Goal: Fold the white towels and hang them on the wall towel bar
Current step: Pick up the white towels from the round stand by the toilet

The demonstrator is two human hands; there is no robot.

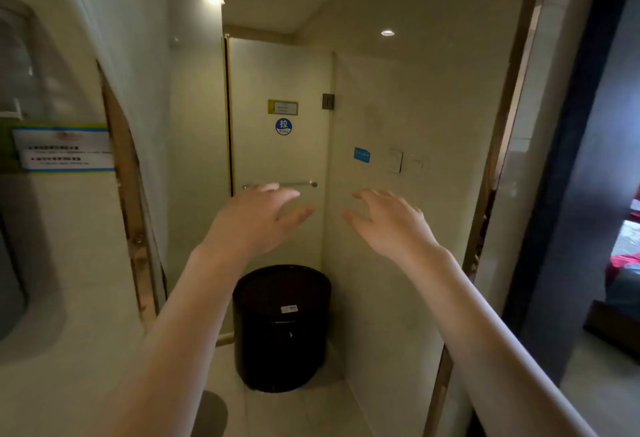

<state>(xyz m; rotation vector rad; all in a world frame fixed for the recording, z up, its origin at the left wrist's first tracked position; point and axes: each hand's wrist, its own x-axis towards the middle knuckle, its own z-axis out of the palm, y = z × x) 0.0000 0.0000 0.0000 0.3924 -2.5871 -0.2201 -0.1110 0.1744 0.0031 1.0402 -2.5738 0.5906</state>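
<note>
Chrome towel bar [300,184] on the shower door is bare, no white towels in view; left hand [256,220] and right hand [391,221] reach out, grip empty and fingers spread, so I'd say folding hasn't started and fetching a towel comes next.

black round bin [281,327] on floor [287,412] in corner | blue PULL sticker [283,126] on glass door [277,69], below yellow-framed notice [283,107] | blue label [362,154] beside wall switches [395,160] | ceiling spotlight [388,32] lit
</note>
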